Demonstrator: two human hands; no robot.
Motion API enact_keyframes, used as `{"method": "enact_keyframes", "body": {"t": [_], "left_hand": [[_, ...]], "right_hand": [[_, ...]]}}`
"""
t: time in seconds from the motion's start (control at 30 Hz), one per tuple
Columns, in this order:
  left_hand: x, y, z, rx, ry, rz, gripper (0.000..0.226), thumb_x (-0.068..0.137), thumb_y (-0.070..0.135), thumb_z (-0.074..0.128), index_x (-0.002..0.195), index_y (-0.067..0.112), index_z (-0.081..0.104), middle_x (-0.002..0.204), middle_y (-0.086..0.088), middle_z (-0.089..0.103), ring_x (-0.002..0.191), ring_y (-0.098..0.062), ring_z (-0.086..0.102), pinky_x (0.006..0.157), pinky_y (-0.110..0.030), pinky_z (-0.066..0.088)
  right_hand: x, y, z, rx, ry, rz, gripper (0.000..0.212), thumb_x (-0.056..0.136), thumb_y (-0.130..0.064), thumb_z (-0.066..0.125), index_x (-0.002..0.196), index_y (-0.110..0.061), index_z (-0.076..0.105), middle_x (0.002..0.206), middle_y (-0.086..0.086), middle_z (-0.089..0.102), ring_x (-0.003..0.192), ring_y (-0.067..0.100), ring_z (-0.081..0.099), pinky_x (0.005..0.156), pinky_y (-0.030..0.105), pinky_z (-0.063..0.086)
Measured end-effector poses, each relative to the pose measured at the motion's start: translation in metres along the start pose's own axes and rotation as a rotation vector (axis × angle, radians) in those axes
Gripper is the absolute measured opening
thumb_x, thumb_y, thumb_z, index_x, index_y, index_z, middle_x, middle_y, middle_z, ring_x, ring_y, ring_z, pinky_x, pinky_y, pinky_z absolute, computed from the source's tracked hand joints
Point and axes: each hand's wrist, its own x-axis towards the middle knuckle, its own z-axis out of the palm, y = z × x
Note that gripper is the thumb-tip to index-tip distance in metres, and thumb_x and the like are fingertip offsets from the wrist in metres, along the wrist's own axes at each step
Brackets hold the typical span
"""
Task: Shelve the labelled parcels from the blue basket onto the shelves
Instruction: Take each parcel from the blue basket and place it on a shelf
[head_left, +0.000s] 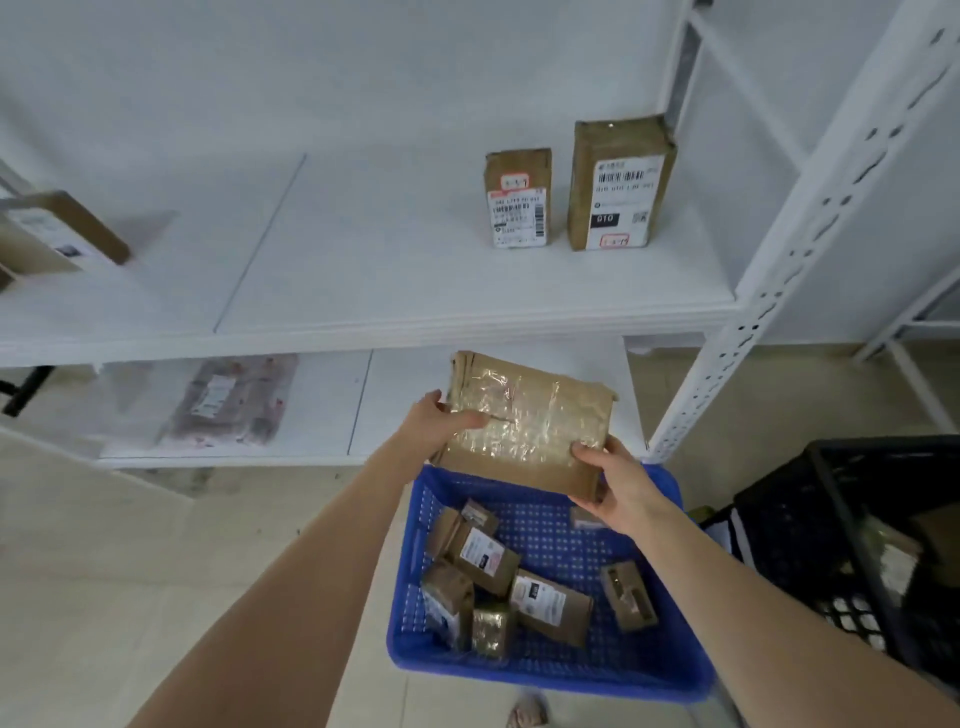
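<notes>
Head view. Both hands hold a flat parcel (524, 415) wrapped in brown paper and glossy clear tape, tilted, above the far rim of the blue basket (545, 670) and in front of the lower shelf (405, 395). No label shows on its upturned face.

The left hand (441, 423) grips the parcel's left edge, thumb lying across the taped top. The right hand (615, 478) grips the near right corner, thumb on top and fingers curled beneath.

The blue basket stands on the floor (104, 545) below the hands. It holds several small parcels (483, 553) in brown wrapping, lying jumbled, some with white labels facing up.

On the upper shelf (363, 291), two labelled boxes stand upright just beside each other near the right end: a short box (518, 200) on the left and a tall box (621, 184) on the right, labels facing forward. A tilted box (57, 234) appears blurred at the shelf's far left.

On the lower shelf, a bagged package (228, 400) with a white label lies flat, well apart from the held parcel.

A perforated white post (810, 218) carries the shelves on the right. A black crate (852, 535) stands on the floor to the right of the basket; its contents are unclear.
</notes>
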Motion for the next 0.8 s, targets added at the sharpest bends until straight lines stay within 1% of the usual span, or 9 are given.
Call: {"method": "enact_keyframes", "body": {"t": [0.07, 0.17, 0.3, 0.4, 0.47, 0.57, 0.67, 0.73, 0.8], "left_hand": [[-0.022, 0.024, -0.009, 0.079, -0.001, 0.098, 0.082, 0.064, 0.03, 0.082, 0.135, 0.016, 0.045, 0.134, -0.005, 0.048, 0.11, -0.022, 0.057, 0.097, -0.038, 0.049], [-0.053, 0.06, -0.015, 0.239, 0.126, 0.301, 0.093, 0.063, 0.026, 0.082, 0.142, 0.018, 0.034, 0.124, 0.002, 0.033, 0.111, -0.017, 0.046, 0.093, -0.028, 0.042], [-0.094, 0.091, -0.018, 0.649, 0.278, 0.695, 0.098, 0.06, 0.041, 0.08, 0.142, 0.019, 0.031, 0.135, -0.001, 0.038, 0.117, -0.019, 0.043, 0.1, -0.034, 0.039], [-0.117, 0.101, -0.02, 1.007, 0.421, 1.071, 0.089, 0.063, 0.045, 0.078, 0.137, 0.01, 0.043, 0.133, -0.006, 0.051, 0.122, -0.026, 0.049, 0.111, -0.041, 0.031], [-0.127, 0.107, -0.022, 1.101, 0.52, 1.224, 0.079, 0.063, 0.038, 0.078, 0.131, 0.009, 0.05, 0.127, -0.006, 0.057, 0.119, -0.026, 0.053, 0.111, -0.044, 0.032], [-0.139, 0.113, -0.031, 1.02, 0.501, 1.207, 0.08, 0.062, 0.032, 0.079, 0.132, 0.011, 0.047, 0.129, -0.004, 0.054, 0.124, -0.024, 0.049, 0.114, -0.043, 0.024], [-0.145, 0.125, -0.051, 0.823, 0.387, 0.962, 0.089, 0.061, 0.032, 0.078, 0.139, 0.021, 0.036, 0.135, 0.003, 0.044, 0.13, -0.018, 0.038, 0.116, -0.046, 0.016], [-0.15, 0.136, -0.067, 0.697, 0.288, 0.813, 0.091, 0.06, 0.028, 0.076, 0.14, 0.03, 0.032, 0.137, 0.007, 0.042, 0.129, -0.017, 0.037, 0.112, -0.05, 0.021], [-0.156, 0.147, -0.087, 0.45, 0.084, 0.73, 0.087, 0.056, 0.021, 0.07, 0.135, 0.035, 0.037, 0.134, 0.005, 0.045, 0.124, -0.017, 0.045, 0.105, -0.041, 0.037]], "right_hand": [[-0.023, -0.018, 0.01, -0.139, 0.043, -0.024, 0.035, 0.089, -0.019, 0.065, 0.121, -0.026, 0.053, 0.13, 0.005, 0.054, 0.109, 0.028, 0.053, 0.077, 0.041, 0.051], [-0.056, -0.047, 0.025, -0.254, 0.085, 0.029, 0.068, 0.088, -0.053, 0.059, 0.142, -0.018, 0.035, 0.142, 0.013, 0.041, 0.122, 0.039, 0.048, 0.091, 0.05, 0.046], [-0.1, -0.08, 0.041, 0.003, -0.147, 0.034, 0.082, 0.078, -0.072, 0.053, 0.131, -0.011, 0.04, 0.113, 0.022, 0.063, 0.095, 0.038, 0.067, 0.073, 0.045, 0.057], [-0.125, -0.097, 0.051, 0.132, -0.207, 0.065, 0.098, 0.054, -0.071, 0.072, 0.118, 0.001, 0.051, 0.102, 0.025, 0.069, 0.088, 0.039, 0.07, 0.065, 0.043, 0.059], [-0.139, -0.103, 0.059, 0.185, -0.236, 0.084, 0.098, 0.045, -0.067, 0.079, 0.112, 0.001, 0.055, 0.101, 0.026, 0.069, 0.087, 0.042, 0.069, 0.065, 0.047, 0.059], [-0.154, -0.111, 0.068, 0.177, -0.22, 0.039, 0.089, 0.05, -0.066, 0.08, 0.107, -0.003, 0.053, 0.105, 0.022, 0.067, 0.088, 0.038, 0.07, 0.07, 0.048, 0.059], [-0.164, -0.119, 0.076, -0.178, -0.105, -0.154, 0.088, 0.059, -0.07, 0.073, 0.12, -0.012, 0.049, 0.129, 0.01, 0.053, 0.116, 0.033, 0.056, 0.087, 0.045, 0.051], [-0.168, -0.124, 0.08, -0.469, -0.046, -0.371, 0.105, 0.059, -0.068, 0.074, 0.145, -0.027, 0.031, 0.151, 0.004, 0.031, 0.135, 0.028, 0.037, 0.099, 0.042, 0.038], [-0.173, -0.128, 0.088, -0.629, -0.191, -0.54, 0.111, 0.056, -0.054, 0.084, 0.148, -0.031, 0.025, 0.152, -0.002, 0.031, 0.138, 0.022, 0.034, 0.109, 0.04, 0.034]]}}
